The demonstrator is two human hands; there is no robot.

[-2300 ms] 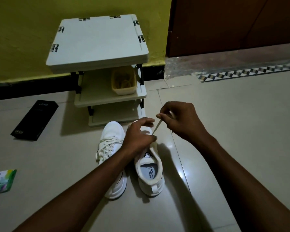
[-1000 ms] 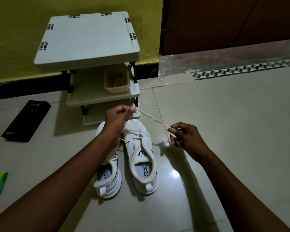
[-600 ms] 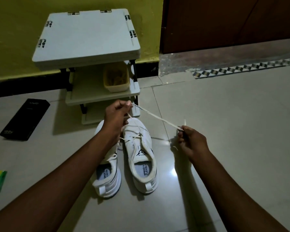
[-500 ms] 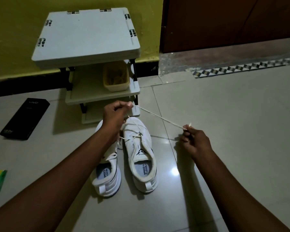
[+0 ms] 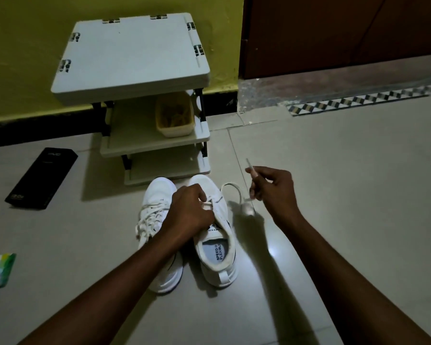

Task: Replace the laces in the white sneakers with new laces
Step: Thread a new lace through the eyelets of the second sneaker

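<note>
Left hand [image 5: 189,212] pinches lace [image 5: 232,184] at right sneaker [image 5: 217,255] eyelets; right hand [image 5: 271,190] pinches lace tip. Risk: slack loop snags in eyelet, hard pull drags sneaker.

Left hand [image 5: 190,210] curled low, right hand [image 5: 274,189] raised with thumb and forefinger pinched.

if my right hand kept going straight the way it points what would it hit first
Likely the right edge of the shelf rack: the right hand, pinching the lace end, points forward-left across bare floor toward it. Depth is unclear.
</note>
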